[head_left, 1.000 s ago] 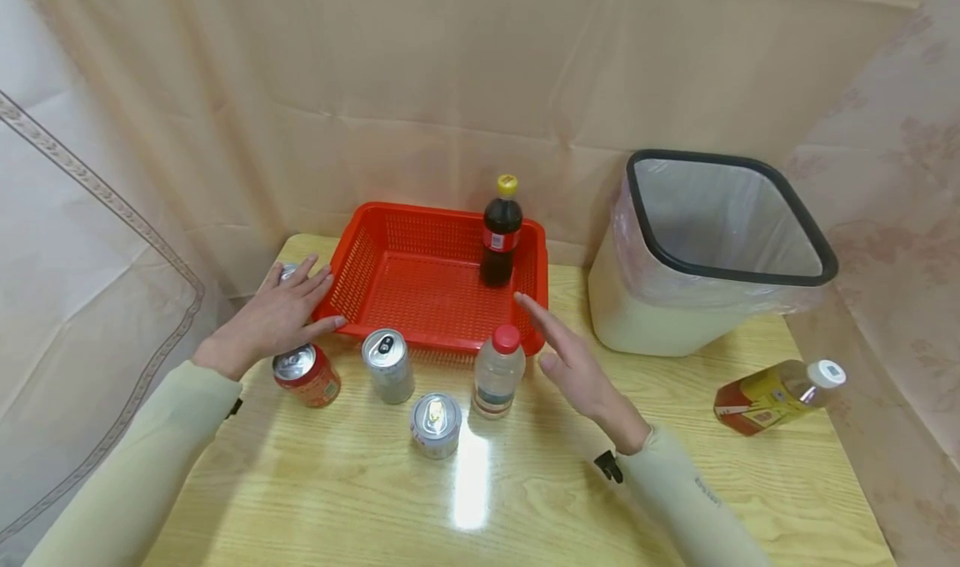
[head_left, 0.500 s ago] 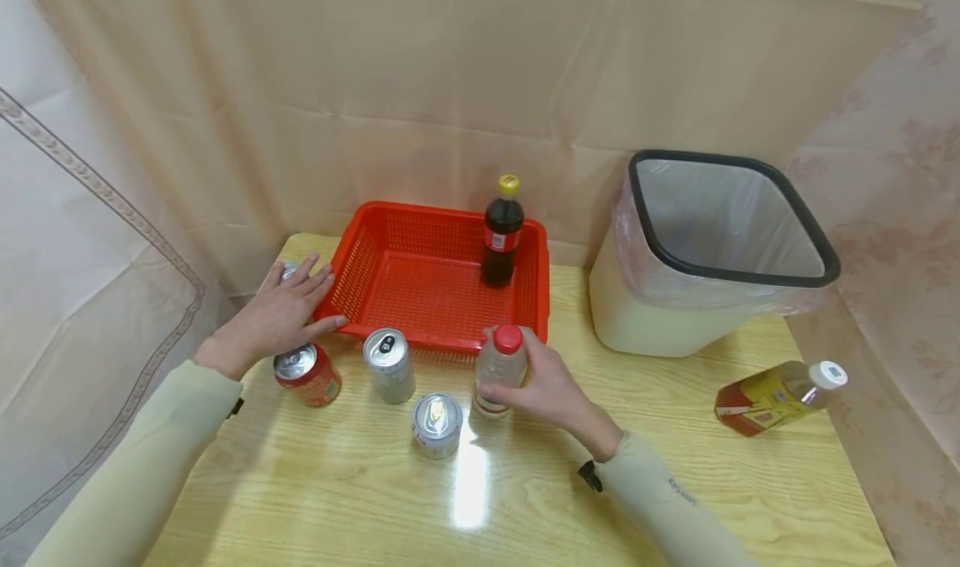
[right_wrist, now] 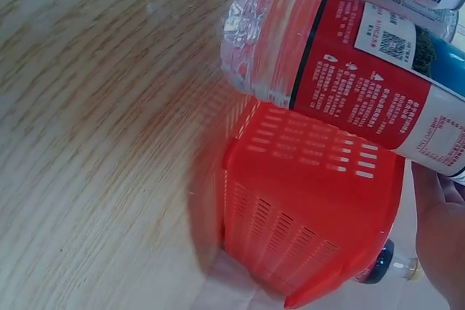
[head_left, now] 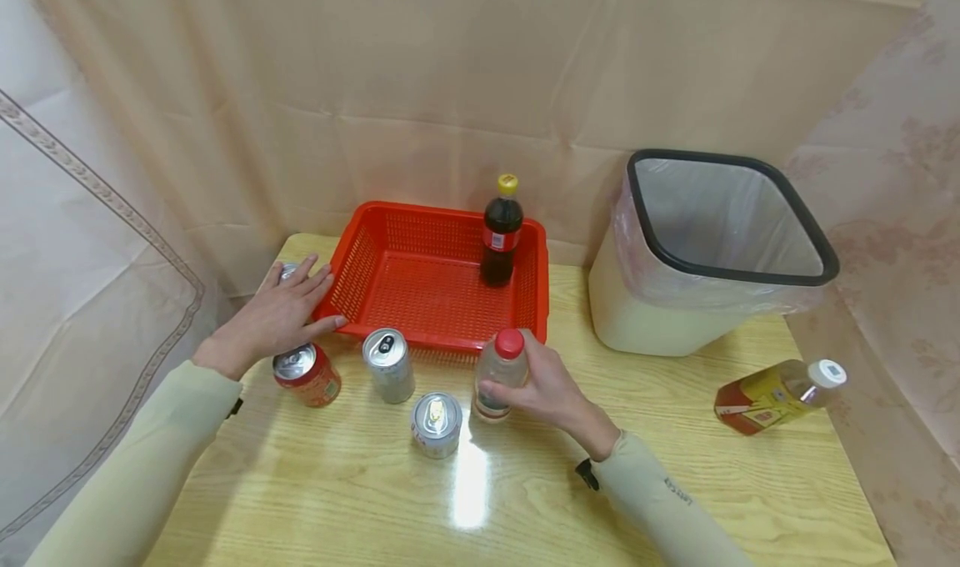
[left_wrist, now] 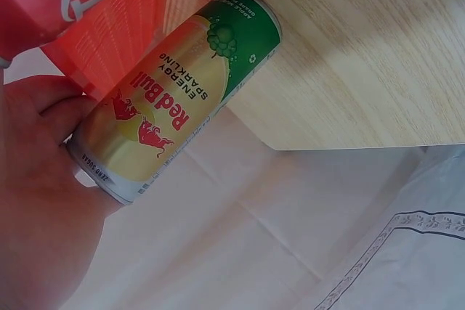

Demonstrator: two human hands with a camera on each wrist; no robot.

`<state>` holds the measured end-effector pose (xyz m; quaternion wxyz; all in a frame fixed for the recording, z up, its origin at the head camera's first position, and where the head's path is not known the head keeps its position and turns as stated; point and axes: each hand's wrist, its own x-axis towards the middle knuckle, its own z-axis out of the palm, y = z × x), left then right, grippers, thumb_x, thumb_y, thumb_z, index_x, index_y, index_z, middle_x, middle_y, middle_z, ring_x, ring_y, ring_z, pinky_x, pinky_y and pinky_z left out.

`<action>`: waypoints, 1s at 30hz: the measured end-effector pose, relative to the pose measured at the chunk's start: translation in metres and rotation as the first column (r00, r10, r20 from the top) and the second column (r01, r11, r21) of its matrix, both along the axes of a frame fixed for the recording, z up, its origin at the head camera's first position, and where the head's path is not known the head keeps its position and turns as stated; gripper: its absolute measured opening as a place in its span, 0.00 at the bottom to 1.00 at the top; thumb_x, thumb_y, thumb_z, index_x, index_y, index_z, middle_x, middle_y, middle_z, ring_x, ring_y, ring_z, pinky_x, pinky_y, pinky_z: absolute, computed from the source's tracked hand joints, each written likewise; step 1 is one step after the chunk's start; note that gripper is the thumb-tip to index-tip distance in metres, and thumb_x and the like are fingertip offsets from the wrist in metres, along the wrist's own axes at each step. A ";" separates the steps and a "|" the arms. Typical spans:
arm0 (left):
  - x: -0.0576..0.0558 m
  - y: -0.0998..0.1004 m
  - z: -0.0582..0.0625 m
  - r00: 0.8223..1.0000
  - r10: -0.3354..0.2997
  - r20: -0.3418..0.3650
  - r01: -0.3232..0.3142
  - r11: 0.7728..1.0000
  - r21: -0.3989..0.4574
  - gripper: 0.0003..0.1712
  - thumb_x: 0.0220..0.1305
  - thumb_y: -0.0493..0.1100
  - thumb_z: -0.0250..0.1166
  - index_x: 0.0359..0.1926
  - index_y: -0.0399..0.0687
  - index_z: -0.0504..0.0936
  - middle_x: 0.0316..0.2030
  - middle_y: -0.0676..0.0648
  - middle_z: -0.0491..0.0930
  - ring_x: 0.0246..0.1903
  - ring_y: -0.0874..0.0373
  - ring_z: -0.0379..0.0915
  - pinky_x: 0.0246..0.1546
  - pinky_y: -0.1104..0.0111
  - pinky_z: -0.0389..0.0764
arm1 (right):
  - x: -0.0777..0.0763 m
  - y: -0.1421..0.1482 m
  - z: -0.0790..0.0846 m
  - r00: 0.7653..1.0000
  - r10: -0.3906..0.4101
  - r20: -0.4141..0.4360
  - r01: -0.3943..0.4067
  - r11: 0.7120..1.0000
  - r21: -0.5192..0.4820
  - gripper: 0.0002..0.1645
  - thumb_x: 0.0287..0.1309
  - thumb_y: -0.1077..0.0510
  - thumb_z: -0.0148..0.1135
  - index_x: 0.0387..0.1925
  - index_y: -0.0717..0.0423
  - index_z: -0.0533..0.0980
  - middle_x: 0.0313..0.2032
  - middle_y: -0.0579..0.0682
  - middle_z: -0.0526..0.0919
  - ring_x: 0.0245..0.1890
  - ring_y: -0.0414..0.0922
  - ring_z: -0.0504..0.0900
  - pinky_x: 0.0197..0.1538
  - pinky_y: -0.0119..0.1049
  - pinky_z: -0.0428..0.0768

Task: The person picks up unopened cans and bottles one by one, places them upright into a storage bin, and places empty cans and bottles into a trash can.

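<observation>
My right hand (head_left: 551, 388) grips a clear plastic bottle (head_left: 495, 367) with a red cap, upright on the table before the red basket (head_left: 435, 338). In the right wrist view, a red and white label wraps that bottle (right_wrist: 363, 70); part of the hand (right_wrist: 442, 230) shows at the right edge. My left hand (head_left: 273, 317) lies with spread, straight fingers over the basket's left edge, thumb at its front corner. Behind those fingers, mostly hidden in the head view, stands a Red Bull can (left_wrist: 178, 99), green and gold in the left wrist view.
A red can (head_left: 307, 377) and two silver cans, one taller (head_left: 388, 367) and one shorter (head_left: 436, 425), stand before the basket. A cola bottle (head_left: 501, 238) is inside it. Rightward are a lined bin (head_left: 645, 313) and a white-capped bottle of reddish-brown drink (head_left: 768, 396).
My right hand has moved left from beside the red-capped bottle and taken hold of it; the bottle stays about in place. The left hand has not moved.
</observation>
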<state>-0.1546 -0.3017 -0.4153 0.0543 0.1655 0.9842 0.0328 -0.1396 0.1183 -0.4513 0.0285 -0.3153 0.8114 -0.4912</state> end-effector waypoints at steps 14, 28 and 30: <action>0.001 0.001 0.002 1.000 -0.002 0.000 0.002 1.000 0.000 0.49 0.74 0.67 0.56 0.78 0.34 0.59 0.77 0.32 0.56 0.80 0.35 0.35 0.74 0.33 0.35 | -0.002 0.004 0.044 0.994 -0.066 -0.087 0.045 0.973 -0.228 0.27 0.48 0.60 0.78 0.50 0.58 0.77 0.42 0.51 0.88 0.41 0.45 0.87 0.46 0.43 0.86; 0.000 0.001 0.002 1.000 0.000 0.003 0.000 1.000 -0.003 0.50 0.74 0.68 0.55 0.78 0.35 0.58 0.78 0.33 0.55 0.80 0.36 0.34 0.74 0.33 0.35 | -0.031 0.002 0.106 0.939 -0.261 -0.224 0.162 0.910 -0.381 0.41 0.56 0.35 0.73 0.55 0.65 0.75 0.48 0.57 0.87 0.46 0.48 0.85 0.51 0.38 0.84; 0.000 0.001 0.003 1.000 0.005 0.009 -0.004 1.000 -0.002 0.50 0.74 0.68 0.56 0.78 0.35 0.58 0.78 0.33 0.54 0.80 0.36 0.34 0.74 0.34 0.34 | -0.036 0.001 0.110 0.931 -0.286 -0.227 0.196 0.917 -0.348 0.38 0.56 0.40 0.73 0.56 0.64 0.75 0.49 0.56 0.87 0.48 0.49 0.85 0.51 0.42 0.84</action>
